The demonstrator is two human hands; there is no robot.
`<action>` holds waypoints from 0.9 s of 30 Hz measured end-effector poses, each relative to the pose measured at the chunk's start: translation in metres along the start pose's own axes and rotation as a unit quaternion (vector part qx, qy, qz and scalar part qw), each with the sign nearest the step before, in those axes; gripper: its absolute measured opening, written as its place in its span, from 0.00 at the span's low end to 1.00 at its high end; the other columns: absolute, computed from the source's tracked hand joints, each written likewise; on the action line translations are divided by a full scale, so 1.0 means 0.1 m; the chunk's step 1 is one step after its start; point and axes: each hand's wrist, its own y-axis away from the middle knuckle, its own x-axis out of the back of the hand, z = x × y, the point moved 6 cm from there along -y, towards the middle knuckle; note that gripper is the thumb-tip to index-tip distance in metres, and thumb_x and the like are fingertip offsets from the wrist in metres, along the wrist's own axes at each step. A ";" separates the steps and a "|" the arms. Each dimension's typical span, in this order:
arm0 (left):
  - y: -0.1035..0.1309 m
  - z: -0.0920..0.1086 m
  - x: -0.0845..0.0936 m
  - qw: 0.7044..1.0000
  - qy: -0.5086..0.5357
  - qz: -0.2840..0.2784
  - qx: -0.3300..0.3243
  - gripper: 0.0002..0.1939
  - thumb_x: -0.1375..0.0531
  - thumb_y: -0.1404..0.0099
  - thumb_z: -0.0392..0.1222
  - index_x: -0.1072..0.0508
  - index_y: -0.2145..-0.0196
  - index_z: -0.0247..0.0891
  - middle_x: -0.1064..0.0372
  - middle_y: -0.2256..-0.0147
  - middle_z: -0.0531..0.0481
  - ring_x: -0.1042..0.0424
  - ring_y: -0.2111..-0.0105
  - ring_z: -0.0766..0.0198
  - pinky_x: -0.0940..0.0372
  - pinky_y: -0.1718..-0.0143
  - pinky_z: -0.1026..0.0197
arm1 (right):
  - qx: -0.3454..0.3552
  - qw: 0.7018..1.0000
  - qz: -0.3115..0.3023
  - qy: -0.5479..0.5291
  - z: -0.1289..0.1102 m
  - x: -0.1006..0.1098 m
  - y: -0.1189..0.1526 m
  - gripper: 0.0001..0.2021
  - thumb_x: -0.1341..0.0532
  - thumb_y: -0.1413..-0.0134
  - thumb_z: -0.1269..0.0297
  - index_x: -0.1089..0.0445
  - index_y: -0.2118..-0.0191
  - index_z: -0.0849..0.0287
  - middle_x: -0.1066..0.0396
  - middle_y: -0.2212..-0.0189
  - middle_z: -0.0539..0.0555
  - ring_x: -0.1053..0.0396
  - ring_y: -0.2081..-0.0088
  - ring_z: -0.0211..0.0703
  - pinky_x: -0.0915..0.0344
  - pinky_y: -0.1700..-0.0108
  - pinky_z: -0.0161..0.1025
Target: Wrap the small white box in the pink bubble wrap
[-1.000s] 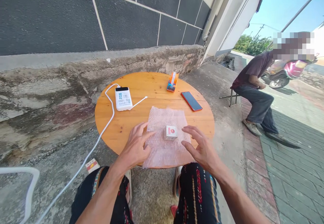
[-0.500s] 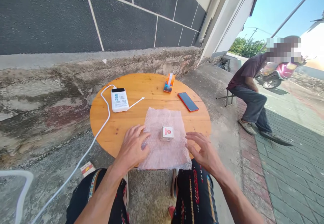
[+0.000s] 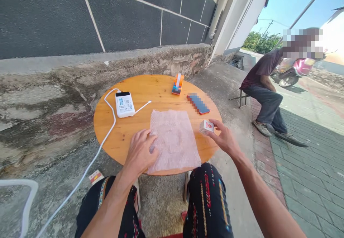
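Between the thumb and fingers of my right hand (image 3: 223, 136) is a small white box (image 3: 207, 126) with a red mark on top, at the right side of the round wooden table (image 3: 118, 137). A sheet of pinkish bubble wrap (image 3: 174, 141) lies flat at the table's near edge, nothing on it. My left hand (image 3: 142, 150) rests at the left edge of the wrap, fingers apart, holding nothing.
A white power bank (image 3: 125, 104) with a cable stands at the left of the table. An orange tape dispenser (image 3: 177, 84) is at the back, a red-edged phone (image 3: 198, 104) to its right. A person (image 3: 264, 76) sits on a stool beyond.
My right hand has taken hold of the small box and moved it off the bubble wrap to the right. The left hand has barely moved.
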 end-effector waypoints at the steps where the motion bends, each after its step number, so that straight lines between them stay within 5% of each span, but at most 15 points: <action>1: -0.01 -0.01 0.00 1.000 -0.003 0.004 0.002 0.19 0.42 0.48 0.38 0.25 0.57 0.42 0.35 0.48 0.42 0.40 0.46 0.45 0.43 0.44 0.42 | -0.019 1.000 -0.006 0.003 0.14 0.00 -0.01 0.23 0.39 0.48 0.57 0.34 0.46 0.56 0.27 0.53 0.58 0.28 0.59 0.52 0.34 0.55 0.52; 5: -0.05 -0.04 -0.01 1.000 -0.005 0.011 0.015 0.19 0.43 0.48 0.37 0.26 0.57 0.41 0.35 0.48 0.42 0.39 0.46 0.45 0.43 0.45 0.42 | 0.010 1.000 0.008 0.014 0.26 -0.01 0.01 0.23 0.40 0.49 0.57 0.34 0.47 0.57 0.31 0.48 0.60 0.32 0.50 0.56 0.37 0.49 0.55; 10: -0.05 0.07 0.07 0.999 -0.005 0.038 0.002 0.20 0.44 0.44 0.35 0.28 0.53 0.40 0.37 0.46 0.41 0.40 0.45 0.48 0.43 0.44 0.44 | 0.084 0.995 0.051 0.011 -0.23 0.06 0.15 0.16 0.43 0.42 0.58 0.31 0.50 0.55 0.33 0.47 0.60 0.35 0.46 0.54 0.39 0.45 0.54; 15: -0.03 0.32 0.06 0.996 0.029 0.004 -0.088 0.16 0.45 0.41 0.34 0.27 0.56 0.40 0.37 0.45 0.44 0.44 0.41 0.52 0.48 0.39 0.47 | 0.177 0.983 -0.049 -0.007 -0.87 -0.39 0.26 0.13 0.43 0.42 0.65 0.30 0.51 0.55 0.33 0.48 0.59 0.36 0.46 0.51 0.39 0.45 0.52; 19: -0.03 0.29 0.00 0.996 0.042 -0.040 -0.072 0.15 0.42 0.43 0.37 0.27 0.56 0.41 0.34 0.48 0.45 0.39 0.45 0.51 0.46 0.41 0.45 | 0.245 0.958 -0.148 0.015 -1.17 -0.80 0.31 0.17 0.41 0.43 0.66 0.32 0.47 0.54 0.37 0.43 0.58 0.39 0.43 0.52 0.39 0.44 0.53; 22: -0.02 0.22 0.02 0.997 0.048 -0.044 -0.051 0.16 0.42 0.44 0.36 0.27 0.56 0.42 0.33 0.48 0.45 0.38 0.46 0.52 0.46 0.41 0.45 | 0.249 0.951 -0.177 0.043 -1.05 -0.79 0.34 0.15 0.42 0.41 0.63 0.30 0.49 0.55 0.36 0.44 0.59 0.37 0.45 0.53 0.40 0.45 0.54; 27: 0.01 0.19 0.06 0.996 0.064 -0.040 -0.048 0.15 0.42 0.44 0.36 0.27 0.57 0.41 0.33 0.49 0.45 0.39 0.46 0.52 0.46 0.41 0.46 | 0.169 0.976 -0.126 0.051 -0.67 -0.46 0.26 0.11 0.45 0.40 0.64 0.26 0.58 0.56 0.29 0.52 0.59 0.31 0.52 0.53 0.37 0.50 0.53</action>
